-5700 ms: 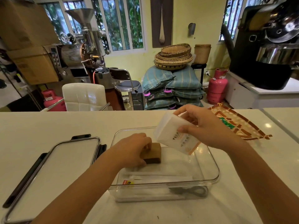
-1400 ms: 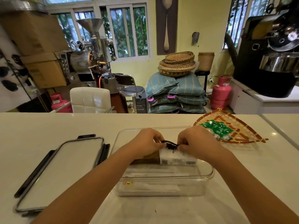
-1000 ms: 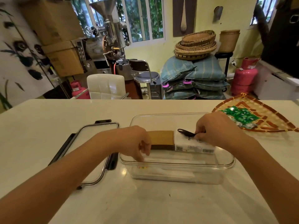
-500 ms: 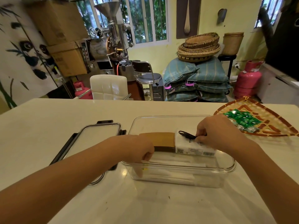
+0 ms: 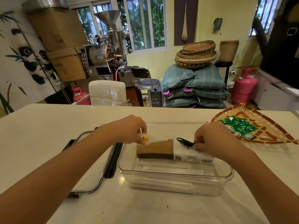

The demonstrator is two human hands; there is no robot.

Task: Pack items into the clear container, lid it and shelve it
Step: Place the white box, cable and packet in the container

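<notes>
Risks first: the left hand (image 5: 129,129) pinches a small clear packet with a yellow-red label (image 5: 150,139) above the left end of the brown box (image 5: 155,147); if it lets go there, my guess is the packet slides off the box top or lands half across the rim of the clear container (image 5: 176,172) and later jams the lid. The right hand (image 5: 213,139) pinches a small black looped piece (image 5: 184,141) lying on top of the white box (image 5: 192,155); this piece is thin and loose, so it could roll off into the gap behind the boxes, or stick up and foul the lid. Both boxes stand side by side, touching, inside the container, and they look tall next to the rim, so lid clearance is a judgement call, can't confirm. Flat white packets (image 5: 173,171) lie on the container floor in front of the boxes. Fingers: left-hand fingers pressed together on the packet's near end, with the packet sticking out toward the right; right-hand fingers closed on the right end of the black piece, fingertips touching the white box top. The exact thumb position on either hand is hidden. The lid (image 5: 90,160) lies flat on the surface (image 5: 48,126) just left of the container, untouched, latches out. The woven tray (image 5: 258,126) with green sachets (image 5: 237,126) sits far right, apart from the container.
</notes>
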